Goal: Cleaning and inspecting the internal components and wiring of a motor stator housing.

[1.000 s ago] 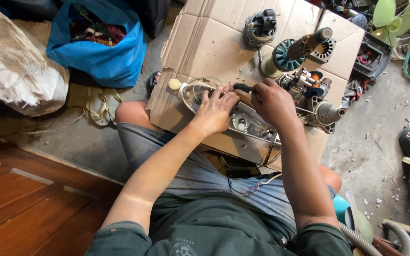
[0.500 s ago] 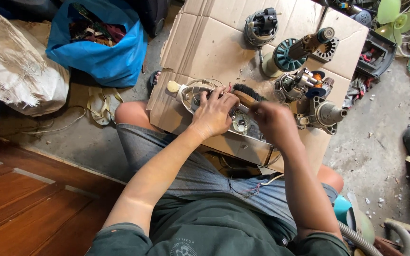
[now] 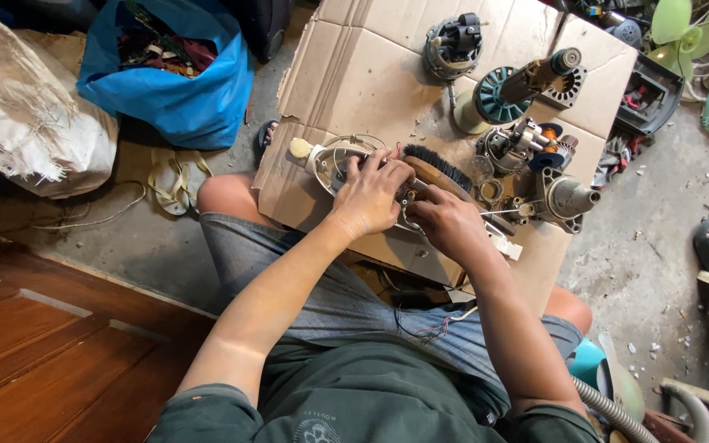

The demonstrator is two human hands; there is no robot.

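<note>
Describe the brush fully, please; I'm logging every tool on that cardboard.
The brush has a brown, wood-looking back and a dense row of black bristles along its far edge. It lies slantwise on the flattened cardboard, beside the metal appliance part. The right hand covers its near end and seems to grip it; the left hand rests just beside it. How its handle ends is hidden.

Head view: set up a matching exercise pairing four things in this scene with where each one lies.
Things:
1. blue bag
2. brush
3. green fan blade
4. sandals

Places:
A. top right corner
B. on the floor below the blue bag
C. on the cardboard, beside the right hand
D. top left, on the floor

Pairs: 1-D, 2-C, 3-A, 4-B
</note>
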